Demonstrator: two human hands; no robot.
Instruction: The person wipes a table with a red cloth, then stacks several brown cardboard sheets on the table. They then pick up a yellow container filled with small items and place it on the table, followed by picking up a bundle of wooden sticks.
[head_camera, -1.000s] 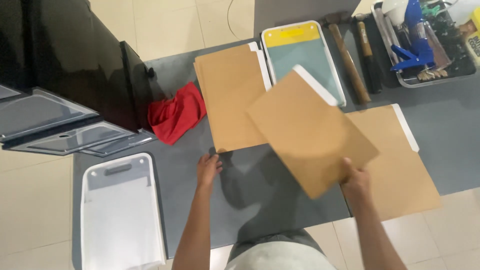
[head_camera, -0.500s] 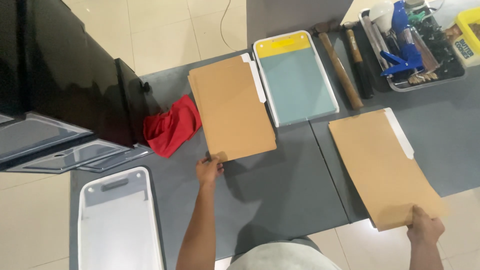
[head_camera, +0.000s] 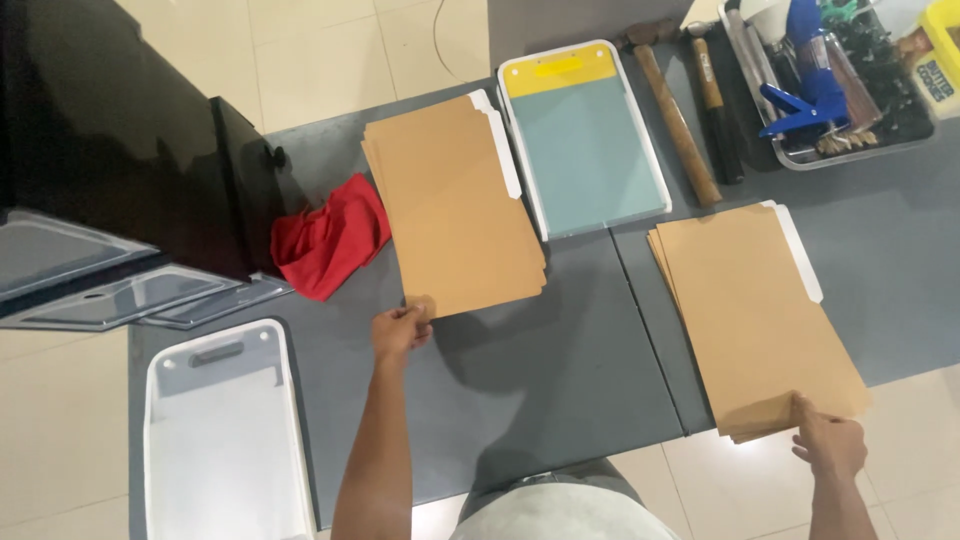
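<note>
Grey table (head_camera: 560, 380), left hand (head_camera: 400, 330) touching left folder stack's (head_camera: 455, 205) near corner

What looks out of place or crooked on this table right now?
The right folder stack lies skewed, its near corner hanging past the table edge by the right hand. A red cloth lies crumpled beside the left stack.

Red cloth (head_camera: 330, 243); teal clipboard with yellow top (head_camera: 585, 140); white bin (head_camera: 222, 440); hammer (head_camera: 673, 105); tool tray (head_camera: 830, 75); all lay on grey table (head_camera: 560, 370)
</note>
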